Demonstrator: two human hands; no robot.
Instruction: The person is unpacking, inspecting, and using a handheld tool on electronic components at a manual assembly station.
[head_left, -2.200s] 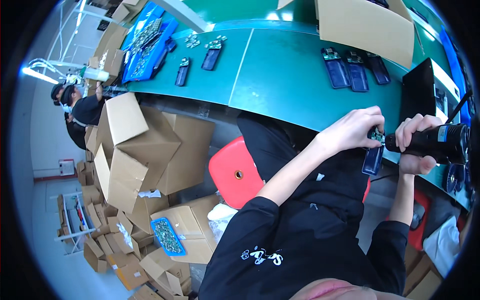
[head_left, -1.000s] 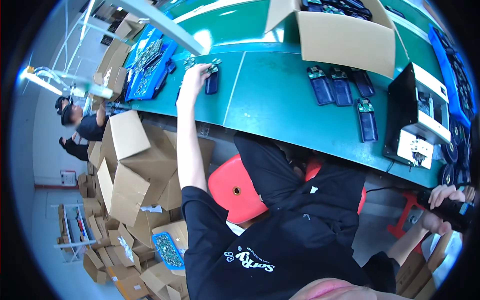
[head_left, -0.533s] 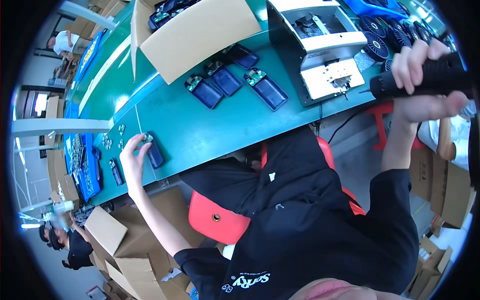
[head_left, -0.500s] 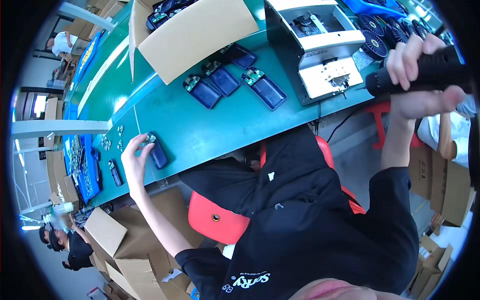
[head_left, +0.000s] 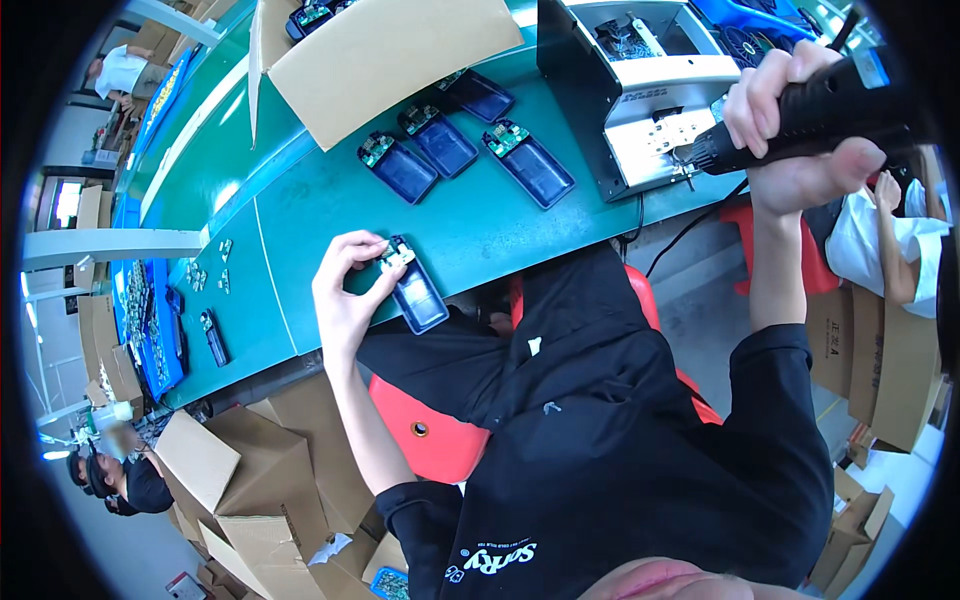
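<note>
My left hand (head_left: pixel 345 290) pinches the circuit-board end of a dark blue plastic housing (head_left: pixel 420 300) near the table's front edge. The small green board sits at the housing's upper end, partly behind my fingers. In my right hand (head_left: pixel 790 185) is a black electric screwdriver (head_left: pixel 835 110), with my fingers wrapped round it. Its nose points left, at the metal front plate of a screw feeder (head_left: pixel 650 135); whether its tip touches a screw I cannot tell. Several similar blue housings (head_left: pixel 528 172) with boards lie farther back on the green table (head_left: pixel 330 210).
An open cardboard box (head_left: pixel 395 65) holding more housings stands at the back. Small loose boards (head_left: pixel 197 275) and a narrow dark part (head_left: pixel 214 338) lie at left, near a blue tray (head_left: pixel 165 345). Black round parts (head_left: pixel 740 45) are behind the feeder. A co-worker (head_left: pixel 890 240) sits at right.
My left hand has slid the housing rightward along the table, away from the loose boards. My right hand has brought the screwdriver left and closer to the screw feeder's front plate.
</note>
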